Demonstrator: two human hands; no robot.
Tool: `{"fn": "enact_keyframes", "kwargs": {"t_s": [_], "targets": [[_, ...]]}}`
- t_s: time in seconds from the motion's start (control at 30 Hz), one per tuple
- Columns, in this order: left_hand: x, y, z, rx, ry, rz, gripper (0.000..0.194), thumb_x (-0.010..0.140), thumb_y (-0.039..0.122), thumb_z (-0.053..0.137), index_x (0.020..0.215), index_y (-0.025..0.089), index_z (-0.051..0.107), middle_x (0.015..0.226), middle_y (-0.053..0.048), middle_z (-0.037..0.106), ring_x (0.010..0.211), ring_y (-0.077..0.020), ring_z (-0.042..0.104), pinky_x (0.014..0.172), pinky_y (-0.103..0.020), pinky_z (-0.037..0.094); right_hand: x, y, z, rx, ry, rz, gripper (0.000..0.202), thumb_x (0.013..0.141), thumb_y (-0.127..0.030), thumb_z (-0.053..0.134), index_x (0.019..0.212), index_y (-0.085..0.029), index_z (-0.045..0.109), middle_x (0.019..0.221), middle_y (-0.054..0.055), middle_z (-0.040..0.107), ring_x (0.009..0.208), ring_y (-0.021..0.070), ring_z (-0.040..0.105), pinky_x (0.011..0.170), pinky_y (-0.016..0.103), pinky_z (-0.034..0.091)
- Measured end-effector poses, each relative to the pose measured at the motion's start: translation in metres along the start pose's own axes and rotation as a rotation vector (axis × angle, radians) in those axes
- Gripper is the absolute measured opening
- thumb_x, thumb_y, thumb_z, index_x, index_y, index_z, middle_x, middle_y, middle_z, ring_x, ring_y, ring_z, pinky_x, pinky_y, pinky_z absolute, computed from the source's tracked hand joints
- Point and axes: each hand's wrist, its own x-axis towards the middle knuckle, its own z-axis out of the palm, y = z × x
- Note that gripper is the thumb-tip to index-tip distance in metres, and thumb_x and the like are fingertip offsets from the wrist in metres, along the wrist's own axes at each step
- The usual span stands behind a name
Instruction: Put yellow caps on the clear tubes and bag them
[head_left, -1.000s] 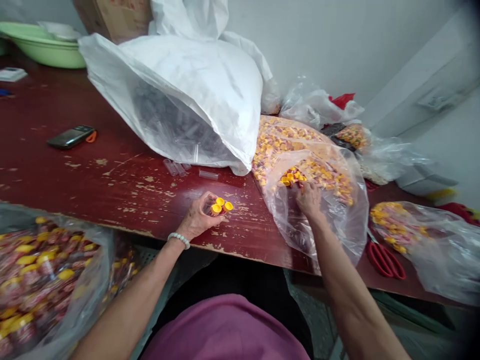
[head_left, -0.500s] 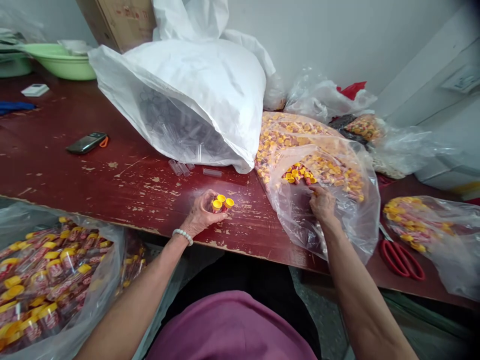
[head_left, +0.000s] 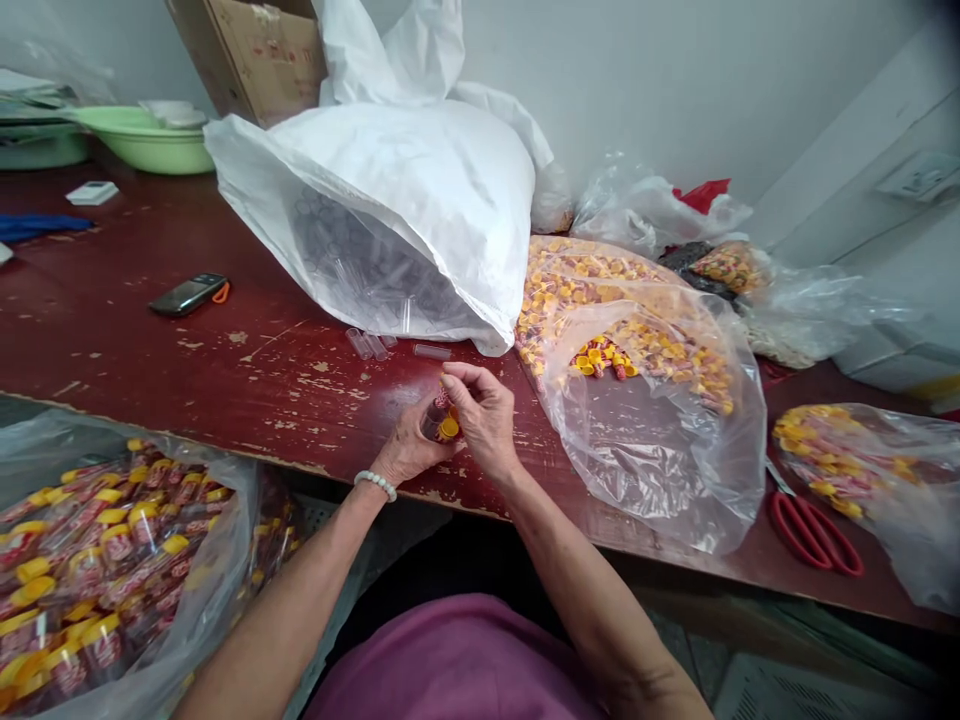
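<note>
My left hand (head_left: 409,445), a pale bead bracelet at its wrist, is closed around a small bunch of clear tubes with yellow caps (head_left: 448,428) above the table's front edge. Over the tubes' tops, my right hand (head_left: 487,418) pinches a small red-patterned insert (head_left: 442,397); its upper end is hidden by the fingers. How far it sits inside a tube I cannot tell. Loose clear tubes (head_left: 367,345) lie beyond the hands, before an open white sack (head_left: 420,150) of more tubes. On the right, a clear plastic bag (head_left: 660,490) contains yellow-capped red inserts (head_left: 600,356).
Red-handled scissors (head_left: 814,535) lie at the right beside another bag of yellow-capped pieces (head_left: 840,450). A phone-like black device (head_left: 187,295) is on the left of the red table (head_left: 285,400). Below left stands a bag of capped tubes (head_left: 112,560). Green basins (head_left: 150,145) sit at the back.
My right hand has moved left from the clear bag to the tubes, now pinching a red-patterned insert. My left hand still grips the tubes, turned slightly. The view has shifted a little.
</note>
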Motion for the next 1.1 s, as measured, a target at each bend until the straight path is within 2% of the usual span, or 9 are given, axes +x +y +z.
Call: {"fn": "enact_keyframes", "kwargs": {"t_s": [0.1,0.27,0.5,0.57,0.67,0.73,0.87,0.97,1.1], "targets": [[0.001,-0.001,0.0,-0.051,-0.008,0.015,0.037,0.062,0.021,0.07,0.094,0.015,0.053,0.087,-0.002,0.062,0.076,-0.0144,0.059,0.066,-0.024,0.048,-0.002,0.012,-0.001,-0.137,-0.071,-0.112,0.018,0.081,-0.035,0.061,0.088,-0.019,0.066,0.094,0.004,0.068,0.088,0.0146,0.063,0.082,0.029,0.049],[0.0,-0.005,0.0,-0.024,0.021,-0.005,0.032,0.061,0.026,0.072,0.084,0.015,0.052,0.075,0.001,0.058,0.066,-0.0113,0.053,0.059,-0.021,0.044,-0.008,0.012,-0.02,-0.522,-0.243,-0.264,0.021,0.09,-0.031,0.049,0.086,-0.02,0.067,0.111,0.007,0.064,0.105,0.0178,0.057,0.094,0.036,0.043],[-0.001,-0.001,-0.003,0.066,0.019,-0.022,0.031,0.062,0.029,0.071,0.081,0.016,0.051,0.072,0.003,0.057,0.064,-0.0111,0.052,0.06,-0.022,0.045,-0.017,-0.017,-0.033,-0.797,-0.421,-0.346,0.025,0.091,-0.035,0.046,0.103,-0.025,0.066,0.134,0.004,0.049,0.114,0.0196,0.048,0.098,0.04,0.039],[-0.001,0.001,-0.002,0.065,0.035,-0.033,0.032,0.061,0.032,0.072,0.08,0.016,0.051,0.074,0.002,0.06,0.065,-0.0119,0.054,0.061,-0.023,0.046,-0.009,-0.027,-0.053,-0.721,-0.366,-0.381,0.026,0.09,-0.035,0.047,0.106,-0.023,0.064,0.138,0.006,0.044,0.116,0.0181,0.048,0.097,0.036,0.041],[-0.001,0.002,0.0,0.06,0.045,-0.055,0.037,0.059,0.034,0.073,0.083,0.016,0.051,0.079,-0.001,0.063,0.068,-0.0143,0.059,0.064,-0.025,0.05,0.02,-0.023,-0.106,-0.68,0.091,-0.314,0.03,0.094,-0.033,0.036,0.105,-0.02,0.061,0.115,0.007,0.058,0.104,0.0163,0.055,0.088,0.035,0.046],[-0.001,0.004,0.001,0.083,0.042,-0.072,0.038,0.058,0.033,0.073,0.082,0.016,0.05,0.078,-0.002,0.063,0.068,-0.0152,0.06,0.063,-0.026,0.05,0.046,-0.004,-0.145,-0.888,0.278,-0.146,0.037,0.094,-0.033,0.029,0.109,-0.016,0.057,0.104,0.009,0.061,0.09,0.0171,0.059,0.079,0.034,0.048],[0.0,0.005,0.0,0.1,0.037,-0.085,0.037,0.058,0.031,0.073,0.082,0.016,0.05,0.078,-0.002,0.063,0.068,-0.0156,0.06,0.063,-0.027,0.05,0.087,0.047,-0.187,-1.122,0.121,-0.025,0.026,0.084,-0.025,0.043,0.096,-0.015,0.063,0.1,0.011,0.063,0.093,0.0221,0.055,0.084,0.037,0.043],[0.001,0.006,0.0,0.082,0.058,-0.094,0.039,0.056,0.031,0.074,0.082,0.016,0.05,0.078,-0.002,0.063,0.069,-0.0157,0.06,0.063,-0.026,0.05,0.093,0.069,-0.188,-1.157,0.044,-0.035,0.022,0.077,-0.023,0.052,0.094,-0.017,0.065,0.105,0.013,0.062,0.099,0.0267,0.051,0.088,0.041,0.039],[0.001,0.006,0.003,-0.057,0.03,-0.116,0.038,0.056,0.031,0.074,0.079,0.017,0.047,0.075,-0.001,0.06,0.067,-0.0143,0.059,0.061,-0.025,0.05,0.084,0.076,-0.19,-1.191,0.027,-0.033,0.02,0.08,-0.025,0.05,0.09,-0.017,0.066,0.102,0.014,0.061,0.101,0.0292,0.049,0.09,0.045,0.036]]}}
